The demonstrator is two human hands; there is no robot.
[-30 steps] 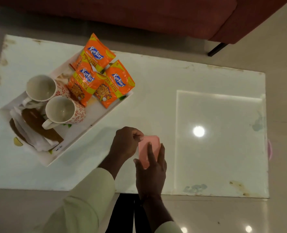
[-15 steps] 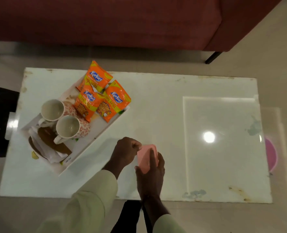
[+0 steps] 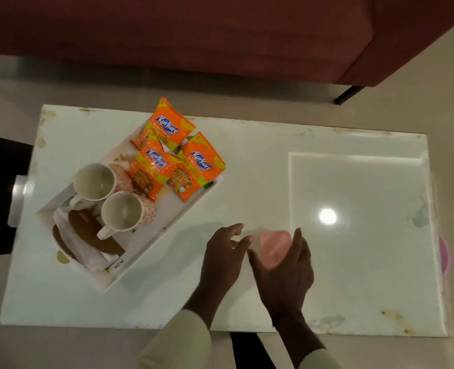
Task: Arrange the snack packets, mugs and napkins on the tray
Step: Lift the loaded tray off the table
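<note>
Both hands are near the table's front edge: our left hand (image 3: 227,251) is open and holds nothing, our right hand (image 3: 284,265) cups a pink napkin (image 3: 273,247). It looks light and soft, so we pinch one edge gently.

The table (image 3: 247,161) top is glossy white stone or glass (worn and stained at its edges), mirroring a lamp. Far left, the snack packets (image 3: 177,155) are shiny orange foil; the mugs (image 3: 108,198) look glazed ceramic; the napkins (image 3: 79,243) matt paper.
</note>
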